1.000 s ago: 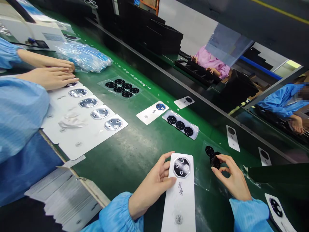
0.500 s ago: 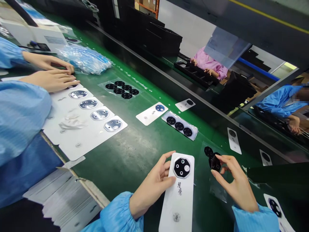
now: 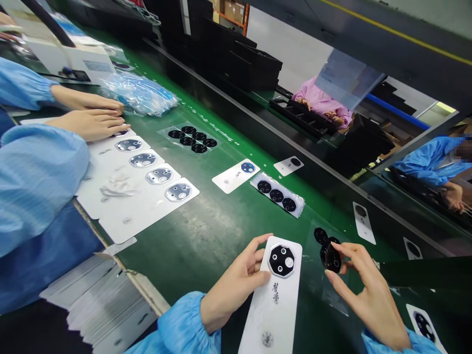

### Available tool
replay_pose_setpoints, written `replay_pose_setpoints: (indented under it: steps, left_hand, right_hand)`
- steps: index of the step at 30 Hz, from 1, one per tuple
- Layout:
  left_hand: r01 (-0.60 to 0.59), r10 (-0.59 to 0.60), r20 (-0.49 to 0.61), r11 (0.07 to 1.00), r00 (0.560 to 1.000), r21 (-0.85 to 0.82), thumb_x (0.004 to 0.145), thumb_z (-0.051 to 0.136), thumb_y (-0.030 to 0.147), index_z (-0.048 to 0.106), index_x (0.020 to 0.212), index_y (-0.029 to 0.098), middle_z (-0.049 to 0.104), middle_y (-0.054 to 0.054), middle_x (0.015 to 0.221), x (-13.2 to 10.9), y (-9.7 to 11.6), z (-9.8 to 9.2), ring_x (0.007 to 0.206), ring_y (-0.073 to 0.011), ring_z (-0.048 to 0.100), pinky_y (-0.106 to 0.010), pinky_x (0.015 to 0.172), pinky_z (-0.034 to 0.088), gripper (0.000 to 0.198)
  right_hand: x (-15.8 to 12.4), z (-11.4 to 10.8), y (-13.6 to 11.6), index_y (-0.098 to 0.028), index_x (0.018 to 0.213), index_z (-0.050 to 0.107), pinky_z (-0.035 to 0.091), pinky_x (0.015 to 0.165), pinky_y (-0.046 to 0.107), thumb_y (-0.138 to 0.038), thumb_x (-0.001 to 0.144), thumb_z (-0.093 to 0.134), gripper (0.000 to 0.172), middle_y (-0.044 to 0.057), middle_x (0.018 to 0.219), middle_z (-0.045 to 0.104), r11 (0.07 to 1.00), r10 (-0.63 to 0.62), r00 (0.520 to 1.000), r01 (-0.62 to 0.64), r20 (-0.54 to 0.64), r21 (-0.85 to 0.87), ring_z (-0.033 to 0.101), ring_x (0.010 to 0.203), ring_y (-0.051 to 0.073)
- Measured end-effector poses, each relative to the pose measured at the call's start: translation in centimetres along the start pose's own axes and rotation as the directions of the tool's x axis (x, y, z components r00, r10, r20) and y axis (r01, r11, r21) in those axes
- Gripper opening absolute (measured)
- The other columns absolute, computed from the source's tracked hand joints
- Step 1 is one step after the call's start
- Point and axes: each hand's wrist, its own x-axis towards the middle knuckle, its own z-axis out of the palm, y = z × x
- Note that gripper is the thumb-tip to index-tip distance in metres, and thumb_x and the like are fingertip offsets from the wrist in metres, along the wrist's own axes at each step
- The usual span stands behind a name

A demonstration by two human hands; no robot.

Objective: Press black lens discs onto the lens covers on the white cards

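My left hand [image 3: 239, 285] is closed on the edge of a white card [image 3: 278, 319] that carries dark characters and a small round emblem. Near its top sits a silver-rimmed octagonal frame with a black face [image 3: 281, 261] and several round openings. Between thumb and fingers, my right hand [image 3: 365, 290] pinches a black octagonal sticker [image 3: 333, 257], held tilted. Just behind it, more black stickers [image 3: 320, 235] lie on a clear film [image 3: 337, 297] on the green table.
At left, a co-worker's hands [image 3: 88, 123] rest on a row of white cards [image 3: 147, 206]. Sheets of black stickers [image 3: 193, 140], a strip of three [image 3: 276, 195] and single cards [image 3: 236, 176] lie ahead. A bundle of plastic bags [image 3: 142, 93] and stacked cards [image 3: 103, 305] flank them.
The view has shifted slightly, so most things sit a little farther right. The black sticker in my right hand stands a little more apart from the film. My left hand keeps the white card.
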Motion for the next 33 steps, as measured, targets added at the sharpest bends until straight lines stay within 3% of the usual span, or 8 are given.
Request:
replay_pose_setpoints:
  steps: [5, 9, 13, 27, 33]
  left_hand:
    - [0.019, -0.028, 0.097, 0.995, 0.995, 0.094, 0.079, 0.061, 0.021, 0.026, 0.134, 0.023, 0.059, -0.009, 0.116, 0.3, 0.8, -0.9, 0.097, -0.0232, 0.061, -0.035, 0.08, 0.048, 0.066]
    - [0.01, -0.079, 0.246, 0.963, 0.966, 0.269, 0.079, 0.059, 0.023, 0.038, 0.122, 0.02, 0.063, -0.007, 0.104, 0.9, 2.4, -1.7, 0.087, -0.0212, 0.063, -0.031, 0.07, 0.049, 0.048]
    - [0.043, -0.172, 0.313, 0.924, 0.934, 0.38, 0.081, 0.056, 0.022, 0.039, 0.122, 0.021, 0.063, -0.008, 0.109, 1.6, 3.9, -2.1, 0.086, -0.0202, 0.064, -0.029, 0.067, 0.05, 0.045]
    - [0.071, -0.197, 0.296, 0.92, 0.935, 0.386, 0.078, 0.056, 0.02, 0.039, 0.125, 0.021, 0.063, -0.008, 0.111, 2.0, 4.4, -2.4, 0.086, -0.0206, 0.065, -0.03, 0.067, 0.05, 0.05]
    - [0.032, -0.115, 0.249, 0.948, 0.962, 0.315, 0.074, 0.059, 0.018, 0.039, 0.125, 0.021, 0.063, -0.007, 0.107, 1.8, 3.8, -1.6, 0.092, -0.0236, 0.062, -0.033, 0.071, 0.049, 0.055]
  right_hand:
    - [-0.2, 0.0, 0.1, -0.032, 0.12, 0.048, 0.052, 0.065, 0.036, -0.044, 0.084, 0.051, 0.038, 0.007, 0.104, 0.049, 1.0, -0.012, 1.0, 0.012, -0.002, -0.027, 0.056, 0.067, 0.017]
    - [-0.4, -0.1, 0.1, -0.031, 0.12, 0.049, 0.052, 0.062, 0.034, -0.045, 0.084, 0.051, 0.039, 0.007, 0.103, 0.05, 0.999, -0.026, 1.0, 0.026, -0.008, -0.039, 0.056, 0.066, 0.017]
    - [-0.5, -0.4, -0.2, -0.029, 0.121, 0.047, 0.051, 0.064, 0.032, -0.042, 0.086, 0.05, 0.038, 0.007, 0.106, 0.049, 0.998, -0.004, 1.0, 0.005, 0.017, -0.059, 0.055, 0.068, 0.015]
    - [-0.5, -0.6, 0.0, -0.029, 0.121, 0.047, 0.051, 0.062, 0.029, -0.041, 0.086, 0.05, 0.037, 0.005, 0.103, 0.049, 0.996, -0.037, 0.999, 0.038, 0.014, -0.079, 0.055, 0.066, 0.012]
    - [-0.1, -0.4, -0.7, -0.026, 0.12, 0.049, 0.051, 0.063, 0.03, -0.038, 0.085, 0.053, 0.038, 0.005, 0.101, 0.049, 0.995, -0.08, 0.995, 0.077, -0.053, -0.06, 0.055, 0.066, 0.013]
